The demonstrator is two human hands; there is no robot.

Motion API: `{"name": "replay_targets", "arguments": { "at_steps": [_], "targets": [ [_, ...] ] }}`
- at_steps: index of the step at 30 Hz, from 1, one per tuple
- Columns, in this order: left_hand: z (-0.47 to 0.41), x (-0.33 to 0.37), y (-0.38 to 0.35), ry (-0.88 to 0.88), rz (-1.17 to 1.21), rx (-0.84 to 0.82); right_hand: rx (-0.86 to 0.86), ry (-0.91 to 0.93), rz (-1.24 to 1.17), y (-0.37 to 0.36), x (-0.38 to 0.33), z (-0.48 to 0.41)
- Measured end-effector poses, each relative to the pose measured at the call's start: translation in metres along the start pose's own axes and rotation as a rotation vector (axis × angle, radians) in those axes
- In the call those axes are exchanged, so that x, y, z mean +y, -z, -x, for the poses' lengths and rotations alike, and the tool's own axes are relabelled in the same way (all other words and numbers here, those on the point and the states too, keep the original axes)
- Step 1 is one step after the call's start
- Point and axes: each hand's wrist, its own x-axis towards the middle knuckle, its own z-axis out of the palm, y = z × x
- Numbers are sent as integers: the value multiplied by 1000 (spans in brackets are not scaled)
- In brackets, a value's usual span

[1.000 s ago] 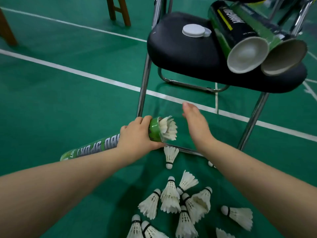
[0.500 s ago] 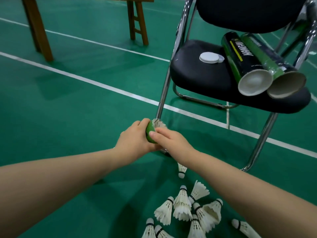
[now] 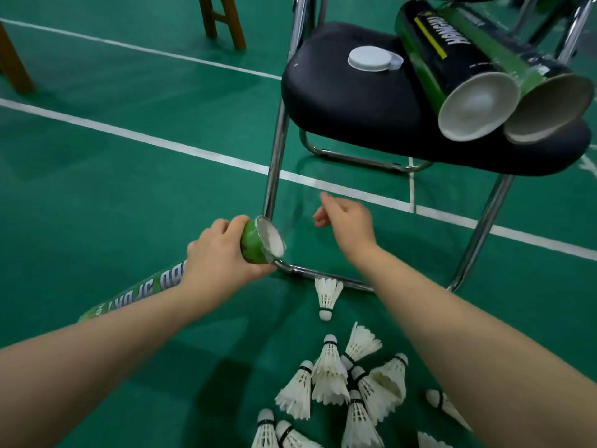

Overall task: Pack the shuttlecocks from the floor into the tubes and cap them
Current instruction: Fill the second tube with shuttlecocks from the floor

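Observation:
My left hand (image 3: 219, 253) grips a green shuttlecock tube (image 3: 161, 281) near its open mouth (image 3: 270, 237), where white feathers sit just inside. The tube lies slanted, its far end hidden under my left forearm. My right hand (image 3: 347, 223) hovers to the right of the mouth, empty, with fingers loosely bent. A pile of white shuttlecocks (image 3: 339, 383) lies on the green floor near the bottom edge. One lone shuttlecock (image 3: 327, 295) stands cork down by the chair's base bar. White caps (image 3: 371, 58) rest on the chair seat.
A black chair (image 3: 355, 101) with chrome legs (image 3: 274, 156) stands just ahead; two more open tubes (image 3: 452, 59) lie on its seat at the right. Wooden furniture legs (image 3: 223, 17) stand at the back left. White court lines cross the floor.
My right hand pressed the protruding shuttlecock into the tube mouth, then drew away to the right. The feathers now sit inside the tube.

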Motion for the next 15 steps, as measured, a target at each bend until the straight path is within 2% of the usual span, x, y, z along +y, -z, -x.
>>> {"name": "replay_targets", "arguments": {
  "at_steps": [1,3,7,11,15],
  "targets": [
    [-3,-1,-2,7,-5,6,21,-31,106,7,15,-8],
    [-7,0,-10,9,-20,5,-67,-85,345,17,48,-17],
    [-8,5,-28,-19,-46,-9,-276,-228,504,14,104,-15],
    [-9,7,-43,-24,-71,-35,-455,-241,760,-6,136,-4],
    [-9,7,-51,-36,-94,-54,-481,-246,873,-19,149,3]
  ]
}}
